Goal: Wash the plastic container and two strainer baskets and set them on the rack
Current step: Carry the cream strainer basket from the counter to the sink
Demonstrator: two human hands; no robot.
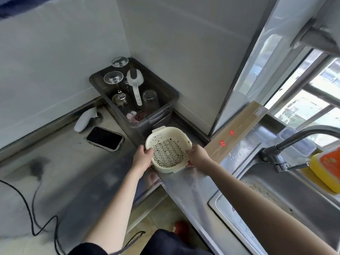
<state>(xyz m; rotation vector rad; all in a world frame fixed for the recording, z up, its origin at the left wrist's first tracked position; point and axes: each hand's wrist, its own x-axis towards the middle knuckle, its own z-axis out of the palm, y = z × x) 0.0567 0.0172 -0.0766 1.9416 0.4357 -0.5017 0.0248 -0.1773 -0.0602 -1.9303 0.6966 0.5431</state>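
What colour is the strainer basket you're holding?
Cream-white strainer basket, its slotted bottom speckled with dark bits; seen best in the head view.

pale corner walls [55,52], steel counter [77,172], daylit barred window [312,103] at right, tiled floor [156,214] below

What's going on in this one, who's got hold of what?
A person holds a cream strainer basket with both hands, left hand and right hand on opposite rims, above the steel counter's corner. Dark specks dot its perforated bottom. The sink and faucet are to the right; a dark rack bin with glasses sits behind.
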